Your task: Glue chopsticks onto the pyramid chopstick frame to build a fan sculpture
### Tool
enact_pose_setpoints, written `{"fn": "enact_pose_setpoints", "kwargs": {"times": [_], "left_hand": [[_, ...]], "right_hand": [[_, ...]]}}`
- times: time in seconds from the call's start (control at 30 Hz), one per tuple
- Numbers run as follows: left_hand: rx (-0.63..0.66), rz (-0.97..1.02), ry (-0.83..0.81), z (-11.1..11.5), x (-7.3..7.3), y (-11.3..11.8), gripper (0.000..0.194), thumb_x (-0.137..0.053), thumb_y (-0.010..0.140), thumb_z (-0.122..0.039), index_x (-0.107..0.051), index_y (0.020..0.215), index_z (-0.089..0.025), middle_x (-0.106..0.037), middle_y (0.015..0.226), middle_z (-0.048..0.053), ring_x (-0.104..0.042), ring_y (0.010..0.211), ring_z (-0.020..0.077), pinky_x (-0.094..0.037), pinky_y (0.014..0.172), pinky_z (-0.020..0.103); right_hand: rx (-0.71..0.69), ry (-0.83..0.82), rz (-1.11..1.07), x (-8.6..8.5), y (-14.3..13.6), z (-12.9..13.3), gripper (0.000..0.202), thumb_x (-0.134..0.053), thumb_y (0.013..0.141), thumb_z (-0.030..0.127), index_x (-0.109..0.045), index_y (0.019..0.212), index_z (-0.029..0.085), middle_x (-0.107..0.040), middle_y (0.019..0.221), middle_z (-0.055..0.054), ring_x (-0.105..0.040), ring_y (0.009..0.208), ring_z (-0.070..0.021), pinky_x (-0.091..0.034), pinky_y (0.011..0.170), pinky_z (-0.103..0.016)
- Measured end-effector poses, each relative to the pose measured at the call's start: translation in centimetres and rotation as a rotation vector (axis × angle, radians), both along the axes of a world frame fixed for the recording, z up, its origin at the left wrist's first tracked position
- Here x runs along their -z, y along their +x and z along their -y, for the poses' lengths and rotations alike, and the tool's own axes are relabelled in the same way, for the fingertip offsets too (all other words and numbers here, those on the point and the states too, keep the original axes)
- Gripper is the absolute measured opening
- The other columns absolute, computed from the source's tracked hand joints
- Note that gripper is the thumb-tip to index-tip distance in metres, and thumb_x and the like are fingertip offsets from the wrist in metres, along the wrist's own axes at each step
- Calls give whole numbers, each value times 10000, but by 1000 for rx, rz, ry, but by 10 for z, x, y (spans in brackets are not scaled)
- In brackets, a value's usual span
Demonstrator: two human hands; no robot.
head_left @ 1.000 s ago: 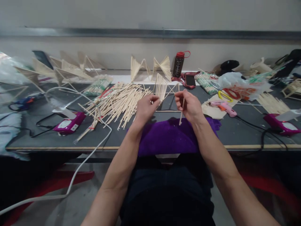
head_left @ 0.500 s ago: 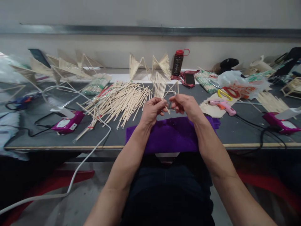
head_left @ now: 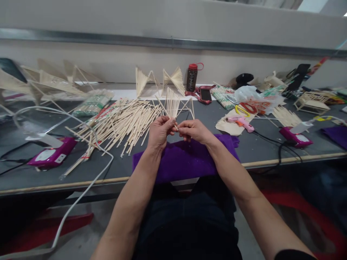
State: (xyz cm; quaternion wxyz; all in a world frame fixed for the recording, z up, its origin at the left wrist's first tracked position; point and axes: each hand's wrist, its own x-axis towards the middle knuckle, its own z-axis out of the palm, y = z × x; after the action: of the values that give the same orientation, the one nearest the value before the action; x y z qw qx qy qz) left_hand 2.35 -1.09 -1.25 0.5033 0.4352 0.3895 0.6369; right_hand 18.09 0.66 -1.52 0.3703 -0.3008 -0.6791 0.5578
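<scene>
Nearest, a purple cloth (head_left: 187, 159) lies folded along the near edge of the table (head_left: 261, 148), in front of the person's lap, perhaps as a soft pad to work over. Above its far edge the two hands meet. The left hand (head_left: 159, 133) has a thin wooden stick (head_left: 162, 105) pinched between thumb and fingers, so that the stick slants away, far and to the left. The right hand (head_left: 195, 130) looks pinched on the near end of the same stick, its fingertips close beside the left ones; two grips set so near together probably give fine control over that end. Just beyond the hands, a small stick frame (head_left: 172, 102) with a fan of slats stands on the table, partly hidden by them

To the left, a loose pile of sticks (head_left: 130, 122) spreads within easy reach of the left hand, which likely explains its place. To the right, a pink glue gun (head_left: 241, 123) rests on a pale sheet (head_left: 227, 126), which seems to guard the tabletop from drips. A purple power box (head_left: 52, 153) sits far out on the left, clear of the hands. Farther back, two twisted stick models (head_left: 173, 81) stand near the wall (head_left: 114, 61), beside a bottle (head_left: 192, 79) and a phone (head_left: 205, 95), apparently set out of the way
</scene>
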Motion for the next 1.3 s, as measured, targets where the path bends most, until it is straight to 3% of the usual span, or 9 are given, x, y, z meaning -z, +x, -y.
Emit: {"fn": "enact_pose_setpoints", "kwargs": {"times": [0.17,0.3,0.53,0.7,0.87,1.17,1.23,1.3], "left_hand": [[68,42,17,1,-1,-1,284,-813,607,-329,-606,679,-149,-668,619,1,-555,440,47,-386,376,138],[125,62,-2,3,-2,-1,302,-816,614,-346,-591,674,-153,-663,601,-10,-546,425,43,-374,373,135],[112,106,-47,-2,4,-4,321,-818,609,-348,-574,643,-143,-610,520,-42,-503,396,25,-362,377,124],[84,94,-41,0,5,-3,313,-820,599,-326,-578,663,-139,-638,542,-27,-505,392,35,-366,371,140],[77,92,-41,1,5,-3,297,-808,630,-312,-566,665,-143,-634,532,-28,-488,386,29,-359,379,141],[223,139,-105,0,2,-8,319,-793,688,-339,-546,659,-138,-592,555,-46,-479,406,13,-337,385,132],[248,142,-111,-1,1,-9,317,-784,699,-346,-548,658,-137,-576,540,-51,-478,406,14,-343,395,135],[250,118,-124,-1,2,-9,317,-782,698,-346,-549,653,-136,-561,519,-55,-463,394,13,-339,392,136]], "right_hand": [[-69,-201,-93,-1,2,0,200,-719,723,341,-668,780,157,-638,629,19,-575,458,-71,-453,399,-166],[-113,-244,-126,0,3,2,212,-741,717,332,-668,773,141,-648,629,5,-572,446,-68,-448,395,-161],[-87,-39,-21,2,0,8,273,-649,811,399,-674,914,148,-647,720,-15,-607,543,-92,-496,482,-206],[16,214,243,1,-4,11,170,-506,871,310,-577,801,172,-555,609,26,-482,454,-71,-379,446,-205],[185,543,411,-3,-11,15,139,-477,823,224,-524,702,176,-495,593,27,-412,533,-84,-325,552,-235],[101,285,154,2,-10,16,149,-503,822,291,-521,718,186,-440,556,51,-373,505,-80,-306,515,-224],[93,289,157,1,-11,17,139,-491,818,274,-518,713,186,-437,549,52,-368,491,-79,-306,506,-224],[140,401,218,2,-14,19,130,-481,805,245,-519,696,185,-457,560,41,-386,503,-84,-320,522,-230]]}}
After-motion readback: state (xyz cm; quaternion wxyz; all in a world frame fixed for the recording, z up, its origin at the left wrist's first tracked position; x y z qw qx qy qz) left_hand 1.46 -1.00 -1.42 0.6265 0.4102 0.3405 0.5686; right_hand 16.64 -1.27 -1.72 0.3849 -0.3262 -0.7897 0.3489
